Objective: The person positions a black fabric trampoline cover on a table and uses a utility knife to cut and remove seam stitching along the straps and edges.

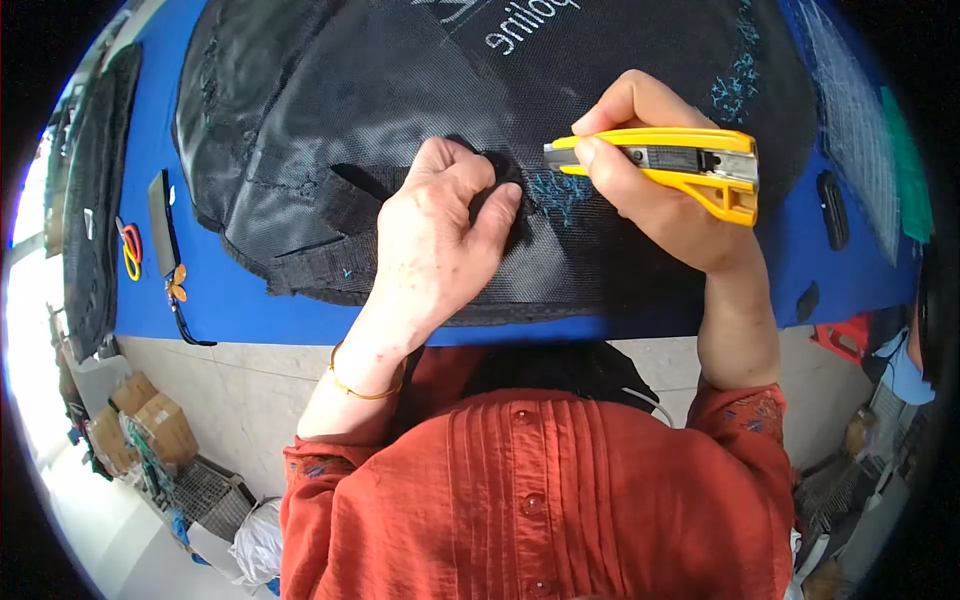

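Observation:
In the head view, a large black mesh fabric piece (360, 120) with white lettering covers much of the blue table. My left hand (435, 215) pinches a fold of this fabric between thumb and curled fingers. Gripped in my right hand (650, 190) is a yellow utility knife (690, 160), its tip pointing left toward the pinched fold. Just below the knife tip lie teal thread scraps (565, 195) on the fabric. I cannot tell whether the blade touches the cloth. A black strap (350, 205) sticks up left of my left hand.
Red-and-yellow scissors (130, 248) and a dark flat strip (160, 225) lie on the blue table (225, 315) at left. More teal thread bits (735, 90) sit at upper right. A black oblong object (832, 210) rests at right. Cardboard boxes (160, 425) stand on the floor.

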{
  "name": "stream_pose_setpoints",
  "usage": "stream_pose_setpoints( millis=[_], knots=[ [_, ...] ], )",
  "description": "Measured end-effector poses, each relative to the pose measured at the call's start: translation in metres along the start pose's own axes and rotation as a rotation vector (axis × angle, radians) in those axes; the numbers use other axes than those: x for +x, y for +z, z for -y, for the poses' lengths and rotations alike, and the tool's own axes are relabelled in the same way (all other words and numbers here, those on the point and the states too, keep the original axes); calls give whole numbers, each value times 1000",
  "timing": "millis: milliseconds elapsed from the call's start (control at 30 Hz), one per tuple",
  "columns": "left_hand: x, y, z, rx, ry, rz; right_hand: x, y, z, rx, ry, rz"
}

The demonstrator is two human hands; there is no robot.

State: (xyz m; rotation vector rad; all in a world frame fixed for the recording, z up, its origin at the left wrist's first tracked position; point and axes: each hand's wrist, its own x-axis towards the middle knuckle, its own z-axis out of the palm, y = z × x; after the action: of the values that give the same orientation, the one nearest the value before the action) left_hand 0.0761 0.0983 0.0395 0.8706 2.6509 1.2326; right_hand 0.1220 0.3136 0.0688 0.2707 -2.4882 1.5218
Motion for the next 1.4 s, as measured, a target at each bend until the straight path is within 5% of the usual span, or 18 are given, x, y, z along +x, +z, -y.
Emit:
stream_pose_setpoints(
  millis=[1400],
  knots=[
    [3,-6,-3,-20,-106,80,-4,18,1,-97,-31,10]
  ],
)
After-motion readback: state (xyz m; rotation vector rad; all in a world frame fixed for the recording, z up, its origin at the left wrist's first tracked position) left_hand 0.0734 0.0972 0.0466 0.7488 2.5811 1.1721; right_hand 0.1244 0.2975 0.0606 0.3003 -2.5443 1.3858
